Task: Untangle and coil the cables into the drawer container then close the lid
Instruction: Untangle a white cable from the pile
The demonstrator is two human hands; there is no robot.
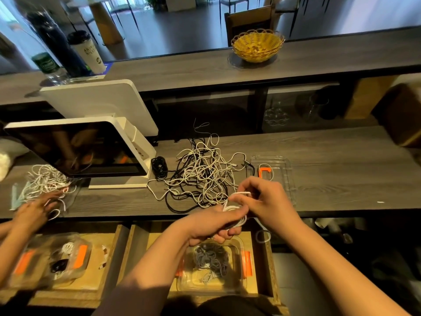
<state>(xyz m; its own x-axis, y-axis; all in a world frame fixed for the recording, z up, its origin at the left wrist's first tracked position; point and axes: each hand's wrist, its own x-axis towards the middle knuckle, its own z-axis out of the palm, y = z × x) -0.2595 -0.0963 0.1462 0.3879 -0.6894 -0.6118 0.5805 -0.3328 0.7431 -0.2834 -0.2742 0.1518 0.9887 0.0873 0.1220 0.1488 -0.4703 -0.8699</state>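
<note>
White and black cables [200,176] lay tangled on the grey wood-grain tabletop [330,174]. The clear container [211,267] had orange latches and held grey cable. The woven basket [257,45] was yellow.

The cable tangle [202,176] sprawls across the middle of the table [341,179], and everything is placed from it. Left of it the tilted screen [86,151] blocks the way — a black coil [159,166] fills the gap between. Right of it lies the clear lid [273,176]; beyond that, bare wood. Below the tangle both hands [230,215] hang over the open container [211,267] in the drawer [266,270] — another person's hand [38,208] works far left.
</note>
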